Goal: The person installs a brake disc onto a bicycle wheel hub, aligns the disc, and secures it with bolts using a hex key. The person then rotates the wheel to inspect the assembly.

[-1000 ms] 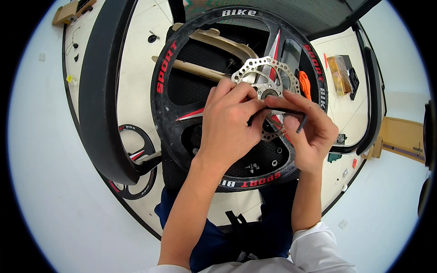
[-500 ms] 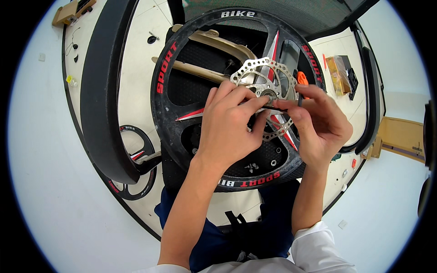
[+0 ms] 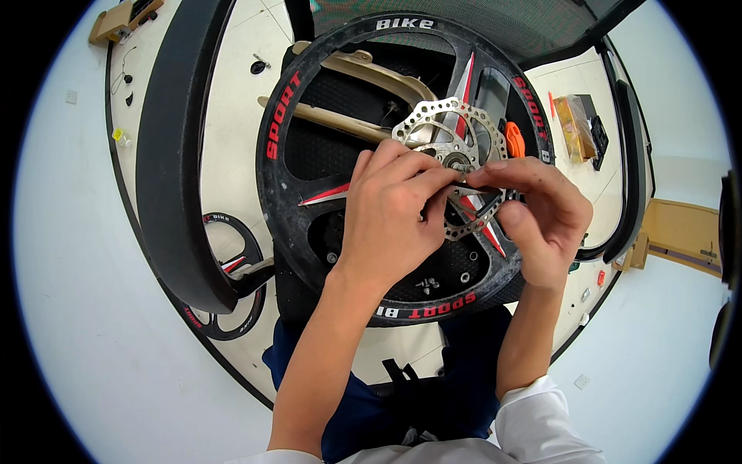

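A black bicycle wheel [image 3: 287, 193] with red lettering and flat spokes lies flat in front of me. A silver perforated brake disc [image 3: 433, 117] sits on its hub. My left hand [image 3: 390, 213] rests over the hub, its fingers curled and pinching a thin dark tool [image 3: 471, 188] at the disc's centre. My right hand [image 3: 541, 216] grips the same tool from the right, thumb and forefinger closed on its end. The hub bolt itself is hidden under my fingers.
A loose black tyre [image 3: 174, 155] arcs along the left of the round white table [image 3: 232, 100]. A smaller wheel [image 3: 224, 278] lies under it. Several small screws [image 3: 427, 286] sit inside the wheel. An orange tool [image 3: 514, 141] and a yellow packet [image 3: 576, 124] lie to the right.
My right hand has swung upward and to the right around the hub, turning the thin tool. My left hand has stayed on the hub.
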Tool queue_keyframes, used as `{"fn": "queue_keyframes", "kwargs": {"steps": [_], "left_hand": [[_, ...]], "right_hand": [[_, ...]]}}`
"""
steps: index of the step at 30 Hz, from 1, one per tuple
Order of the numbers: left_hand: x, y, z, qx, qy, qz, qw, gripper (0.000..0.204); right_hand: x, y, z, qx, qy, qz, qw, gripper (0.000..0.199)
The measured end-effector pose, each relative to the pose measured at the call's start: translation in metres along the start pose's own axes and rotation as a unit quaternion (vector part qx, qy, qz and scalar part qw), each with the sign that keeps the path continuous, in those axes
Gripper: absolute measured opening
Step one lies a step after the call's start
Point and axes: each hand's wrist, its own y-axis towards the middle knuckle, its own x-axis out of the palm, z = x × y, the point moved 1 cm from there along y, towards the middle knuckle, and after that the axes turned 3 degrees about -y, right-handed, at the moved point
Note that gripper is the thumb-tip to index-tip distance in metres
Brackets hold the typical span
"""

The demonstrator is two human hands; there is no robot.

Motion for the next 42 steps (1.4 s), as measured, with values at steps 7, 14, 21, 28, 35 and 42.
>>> {"fn": "queue_keyframes", "kwargs": {"steps": [7, 14, 21, 28, 35, 42], "left_hand": [[0.002, 0.0, 0.001, 0.012, 0.014, -0.007, 1.0, 0.03], [-0.004, 0.003, 0.003, 0.002, -0.004, -0.001, 1.0, 0.03], [0.002, 0.003, -0.001, 0.008, -0.025, 0.029, 0.999, 0.019], [0.0, 0.002, 0.002, 0.005, -0.027, 0.0, 1.0, 0.025], [-0.006, 0.002, 0.001, 0.004, -0.023, -0.025, 0.999, 0.035], [-0.015, 0.007, -0.006, -0.064, -0.038, 0.085, 0.994, 0.033]], "right_hand": [[-0.002, -0.002, 0.004, -0.036, -0.113, 0.048, 0.992, 0.029], [0.01, -0.002, -0.007, -0.038, -0.179, 0.087, 0.979, 0.025], [0.01, -0.004, -0.004, -0.083, -0.346, 0.085, 0.931, 0.023], [0.007, 0.001, -0.006, -0.019, -0.078, 0.047, 0.996, 0.025], [-0.003, 0.0, -0.003, 0.02, -0.08, -0.001, 0.997, 0.022], [-0.019, 0.001, -0.008, -0.002, -0.029, 0.146, 0.989, 0.023]]}}
